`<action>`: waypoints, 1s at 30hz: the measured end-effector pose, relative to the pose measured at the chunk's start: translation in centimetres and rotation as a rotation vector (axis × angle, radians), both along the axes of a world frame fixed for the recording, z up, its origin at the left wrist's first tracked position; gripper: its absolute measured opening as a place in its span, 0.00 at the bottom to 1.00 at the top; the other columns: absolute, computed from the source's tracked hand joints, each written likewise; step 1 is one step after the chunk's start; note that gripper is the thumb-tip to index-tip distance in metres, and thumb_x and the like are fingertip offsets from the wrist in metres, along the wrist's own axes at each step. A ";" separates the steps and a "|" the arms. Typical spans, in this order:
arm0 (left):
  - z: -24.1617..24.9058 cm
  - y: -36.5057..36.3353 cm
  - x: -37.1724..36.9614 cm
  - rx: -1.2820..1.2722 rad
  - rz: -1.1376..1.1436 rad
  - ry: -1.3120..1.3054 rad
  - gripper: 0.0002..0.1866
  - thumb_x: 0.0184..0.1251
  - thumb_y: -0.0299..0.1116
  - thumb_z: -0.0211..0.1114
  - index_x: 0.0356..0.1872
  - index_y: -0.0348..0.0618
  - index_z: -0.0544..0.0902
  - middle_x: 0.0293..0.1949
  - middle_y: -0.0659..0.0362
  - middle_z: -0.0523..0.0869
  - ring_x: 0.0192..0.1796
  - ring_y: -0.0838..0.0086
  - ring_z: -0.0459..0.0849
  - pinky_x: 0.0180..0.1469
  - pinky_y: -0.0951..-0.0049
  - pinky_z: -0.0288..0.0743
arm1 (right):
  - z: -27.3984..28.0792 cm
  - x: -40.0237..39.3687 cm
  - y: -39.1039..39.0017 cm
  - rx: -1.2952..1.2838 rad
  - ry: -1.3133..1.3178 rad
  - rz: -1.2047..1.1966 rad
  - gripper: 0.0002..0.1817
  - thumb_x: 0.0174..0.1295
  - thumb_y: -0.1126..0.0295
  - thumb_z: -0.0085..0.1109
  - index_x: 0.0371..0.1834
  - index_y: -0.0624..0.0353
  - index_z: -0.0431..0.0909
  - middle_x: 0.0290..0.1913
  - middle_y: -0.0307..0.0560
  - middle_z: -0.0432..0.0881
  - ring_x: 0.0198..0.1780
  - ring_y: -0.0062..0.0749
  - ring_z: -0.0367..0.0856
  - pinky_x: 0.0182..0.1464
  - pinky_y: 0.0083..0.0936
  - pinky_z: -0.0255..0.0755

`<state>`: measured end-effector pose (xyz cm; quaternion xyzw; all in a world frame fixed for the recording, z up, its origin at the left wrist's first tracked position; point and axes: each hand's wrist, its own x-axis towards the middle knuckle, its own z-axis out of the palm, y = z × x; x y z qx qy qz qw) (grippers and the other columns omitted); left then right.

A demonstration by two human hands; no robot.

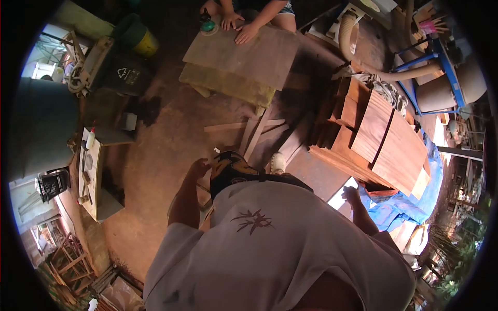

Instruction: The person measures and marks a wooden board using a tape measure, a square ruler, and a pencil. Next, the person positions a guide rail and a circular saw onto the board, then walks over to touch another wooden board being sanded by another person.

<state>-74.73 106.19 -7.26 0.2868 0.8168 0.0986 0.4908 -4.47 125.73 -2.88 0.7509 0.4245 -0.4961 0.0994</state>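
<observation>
My left hand (200,167) hangs beside the dark patterned shorts (233,165), its fingers curled; whether anything is in them is too small to tell. On the other side, my right hand (351,196) is curled too, over the edge of a bright white rectangular patch (340,197). Whether it grips anything is hidden. The stack of reddish-brown wooden boards (381,137) lies ahead of my right hand, with a blue tarp (397,210) beside and below it. A light-coloured shoe (278,163) shows on the floor between my hands.
Another person's hands (239,30) rest on a wooden panel (238,54) on a low table, beside a green tool (208,26). Wood strips (253,136) lie below. At left are a workbench (91,171) and blue barrel (44,129); a blue-framed machine (453,78) stands upper right.
</observation>
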 end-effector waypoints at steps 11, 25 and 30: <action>-8.2 21.3 -16.4 0.223 -0.760 -0.162 0.24 0.62 0.42 0.66 0.53 0.35 0.79 0.47 0.47 0.85 0.52 0.62 0.83 0.53 0.66 0.74 | -3.4 -13.6 -21.7 0.143 -0.280 -0.149 0.20 0.68 0.54 0.48 0.27 0.58 0.78 0.22 0.46 0.81 0.22 0.31 0.79 0.25 0.32 0.73; -16.2 18.4 -27.5 0.260 -0.747 -0.376 0.17 0.59 0.42 0.67 0.41 0.38 0.84 0.37 0.46 0.85 0.39 0.64 0.85 0.44 0.65 0.76 | 6.7 -36.1 -25.9 0.104 -0.224 -0.424 0.14 0.66 0.59 0.56 0.33 0.61 0.79 0.22 0.40 0.81 0.19 0.22 0.75 0.21 0.24 0.70; -16.5 20.3 -25.9 0.274 -0.871 -0.359 0.19 0.60 0.39 0.66 0.46 0.36 0.81 0.39 0.47 0.86 0.42 0.64 0.86 0.44 0.64 0.76 | 6.9 -38.6 -27.6 0.073 -0.247 -0.526 0.17 0.66 0.57 0.55 0.36 0.63 0.79 0.23 0.42 0.82 0.21 0.23 0.77 0.22 0.23 0.72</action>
